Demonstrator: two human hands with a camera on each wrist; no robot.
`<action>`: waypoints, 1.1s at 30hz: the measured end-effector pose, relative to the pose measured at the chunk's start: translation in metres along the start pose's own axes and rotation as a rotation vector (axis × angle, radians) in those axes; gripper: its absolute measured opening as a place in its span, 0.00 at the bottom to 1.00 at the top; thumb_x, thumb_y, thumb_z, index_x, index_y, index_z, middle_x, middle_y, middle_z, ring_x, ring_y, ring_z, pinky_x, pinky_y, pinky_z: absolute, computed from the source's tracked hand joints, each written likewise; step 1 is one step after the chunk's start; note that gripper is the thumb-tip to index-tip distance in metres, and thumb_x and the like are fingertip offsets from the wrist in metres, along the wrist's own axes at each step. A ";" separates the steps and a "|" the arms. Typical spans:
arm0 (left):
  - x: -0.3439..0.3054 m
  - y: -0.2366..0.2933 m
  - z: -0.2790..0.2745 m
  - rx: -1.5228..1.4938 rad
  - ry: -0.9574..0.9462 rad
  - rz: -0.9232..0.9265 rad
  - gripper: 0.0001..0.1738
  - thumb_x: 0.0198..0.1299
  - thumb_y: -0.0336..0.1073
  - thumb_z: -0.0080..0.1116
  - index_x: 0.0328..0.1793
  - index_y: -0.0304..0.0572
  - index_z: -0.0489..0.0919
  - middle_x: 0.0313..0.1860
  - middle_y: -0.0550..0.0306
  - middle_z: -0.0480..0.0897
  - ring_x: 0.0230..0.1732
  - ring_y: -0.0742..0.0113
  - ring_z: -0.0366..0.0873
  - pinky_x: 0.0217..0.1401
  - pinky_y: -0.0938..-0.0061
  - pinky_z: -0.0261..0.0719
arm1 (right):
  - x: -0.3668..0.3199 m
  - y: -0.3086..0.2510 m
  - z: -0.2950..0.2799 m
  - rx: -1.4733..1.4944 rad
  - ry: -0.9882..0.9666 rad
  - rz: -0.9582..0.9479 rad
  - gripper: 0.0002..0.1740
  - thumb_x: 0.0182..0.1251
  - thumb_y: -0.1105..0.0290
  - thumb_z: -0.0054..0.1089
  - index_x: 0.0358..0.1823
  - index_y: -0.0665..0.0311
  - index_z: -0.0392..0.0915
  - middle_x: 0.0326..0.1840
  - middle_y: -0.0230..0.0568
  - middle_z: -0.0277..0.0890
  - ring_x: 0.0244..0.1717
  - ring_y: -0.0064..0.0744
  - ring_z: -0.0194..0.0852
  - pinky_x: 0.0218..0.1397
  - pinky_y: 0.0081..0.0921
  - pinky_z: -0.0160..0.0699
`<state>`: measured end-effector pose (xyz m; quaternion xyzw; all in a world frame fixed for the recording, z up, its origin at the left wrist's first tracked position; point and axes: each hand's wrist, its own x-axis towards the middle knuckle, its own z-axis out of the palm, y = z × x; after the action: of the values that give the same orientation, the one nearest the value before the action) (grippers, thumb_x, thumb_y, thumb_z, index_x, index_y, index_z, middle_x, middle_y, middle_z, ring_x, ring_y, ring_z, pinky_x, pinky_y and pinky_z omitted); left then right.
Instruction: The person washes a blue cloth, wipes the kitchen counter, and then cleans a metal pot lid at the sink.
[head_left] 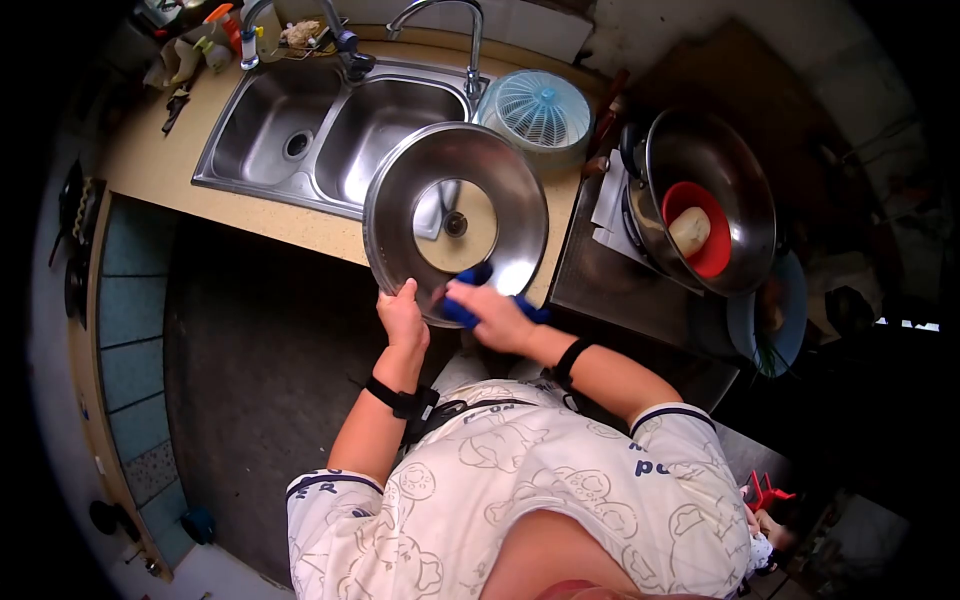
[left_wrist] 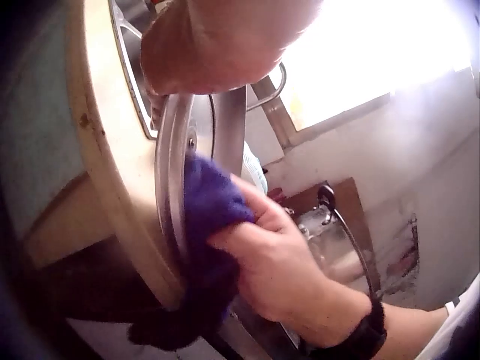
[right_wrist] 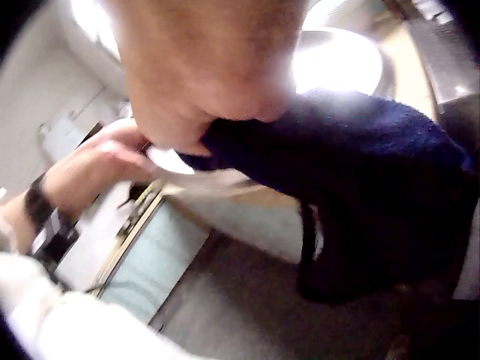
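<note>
A large steel pan lid (head_left: 522,215) with a round glass middle is tilted up at the counter's front edge, in front of the sink. My left hand (head_left: 403,318) grips its near rim, thumb on the side facing me. My right hand (head_left: 490,315) holds a dark blue cloth (head_left: 462,312) against the lid's near right part. In the left wrist view the cloth (left_wrist: 210,202) is bunched under the right fingers and lies along the lid's edge (left_wrist: 171,180). A loose part of the cloth (right_wrist: 375,180) hangs down in the right wrist view.
Behind the lid is a double steel sink (head_left: 275,120) with a tap (head_left: 470,60). A blue lattice cover (head_left: 545,105) stands at its right. Farther right, a big wok (head_left: 745,180) holds a red bowl (head_left: 715,255) with a pale lump of dough (head_left: 689,232).
</note>
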<state>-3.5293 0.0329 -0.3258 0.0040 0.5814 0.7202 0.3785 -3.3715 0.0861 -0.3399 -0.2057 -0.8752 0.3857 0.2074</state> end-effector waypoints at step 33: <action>0.034 0.070 -0.048 0.671 -0.430 -0.371 0.19 0.53 0.30 0.54 0.53 0.36 0.72 0.42 0.54 0.79 0.38 0.66 0.80 0.34 0.72 0.82 | 0.027 0.078 -0.086 -0.830 -0.211 -0.239 0.14 0.54 0.70 0.49 0.41 0.60 0.79 0.50 0.30 0.73 0.51 0.32 0.67 0.59 0.29 0.62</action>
<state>-3.6128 0.0085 -0.2976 0.1722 0.6822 0.3940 0.5914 -3.3332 0.1986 -0.3406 -0.1285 -0.9899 -0.0063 0.0597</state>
